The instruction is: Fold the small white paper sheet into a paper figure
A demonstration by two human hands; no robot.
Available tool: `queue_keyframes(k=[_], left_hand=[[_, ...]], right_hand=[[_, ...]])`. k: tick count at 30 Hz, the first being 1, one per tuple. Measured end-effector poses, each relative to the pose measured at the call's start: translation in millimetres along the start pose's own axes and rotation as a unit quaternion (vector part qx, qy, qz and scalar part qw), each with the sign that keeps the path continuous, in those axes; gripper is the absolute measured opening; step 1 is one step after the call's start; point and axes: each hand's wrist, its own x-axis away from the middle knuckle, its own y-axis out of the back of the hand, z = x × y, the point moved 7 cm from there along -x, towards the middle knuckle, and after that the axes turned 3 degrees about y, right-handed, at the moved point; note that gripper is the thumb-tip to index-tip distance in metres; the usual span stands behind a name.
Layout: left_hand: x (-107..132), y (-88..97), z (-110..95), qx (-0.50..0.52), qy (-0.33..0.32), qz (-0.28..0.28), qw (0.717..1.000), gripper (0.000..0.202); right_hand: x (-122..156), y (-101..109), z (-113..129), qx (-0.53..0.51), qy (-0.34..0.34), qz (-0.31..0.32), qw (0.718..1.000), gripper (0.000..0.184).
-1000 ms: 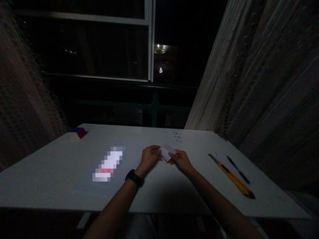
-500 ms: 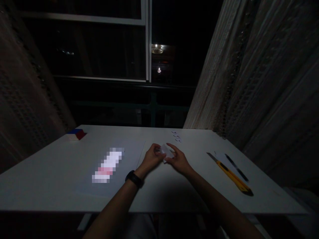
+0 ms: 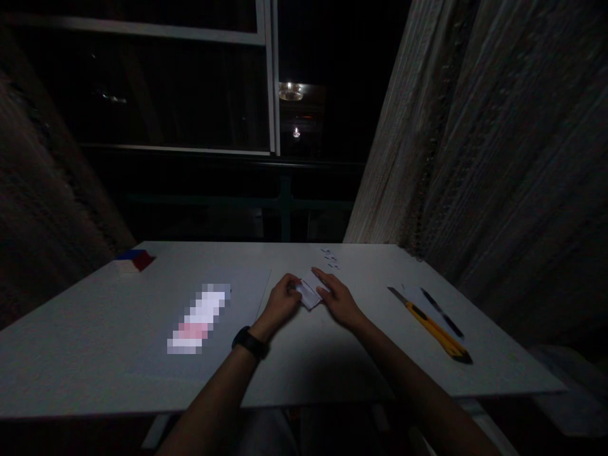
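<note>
Between my two hands, over the middle of the white table [image 3: 304,373], is a small folded piece of paper [image 3: 310,295] with a crease across it. My left hand [image 3: 282,299] pinches its left edge between thumb and fingers; a dark watch [image 3: 251,342] is on that wrist. On the other side, my right hand [image 3: 340,300] grips the paper's right part, its fingers along the far edge and its thumb on top. Just beyond the hands lie several small marked paper pieces [image 3: 329,258].
A lit, blurred-out screen [image 3: 197,320] rests on a large white sheet [image 3: 156,361] at the left. Farther back sits a red, blue and white cube [image 3: 134,261]. To the right are a yellow box cutter [image 3: 434,330], blade out, and a dark pen [image 3: 441,313]. Curtains [image 3: 384,152] flank a dark window.
The paper has gone from tilted up between my fingers to lying flatter and more spread out, its crease showing. My right fingers have straightened along it. The view has shifted slightly.
</note>
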Motion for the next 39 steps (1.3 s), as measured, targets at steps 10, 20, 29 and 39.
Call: queue_keyframes(k=[10,20,29,39], left_hand=[[6.7,-7.0,-18.8,-0.106,-0.057,0.056,0.991,0.016],[4.2,-7.3,-2.9,0.134,0.068,0.057,0.987,0.044],[8.6,-5.8,-5.0,0.227,0.115,0.039,0.966,0.026],[11.0,-9.6,-10.4,0.234,0.103,0.067,0.965,0.043]], right_hand=[[0.0,-2.6,12.6,0.033,0.029,0.046,0.998,0.042],[0.6,8.4,9.4,0.048,0.026,-0.043,0.998,0.034],[3.6,12.4,12.8,0.012,0.025,-0.088,0.996,0.027],[2.1,7.5,-6.6,-0.158,-0.091,-0.08,0.98,0.05]])
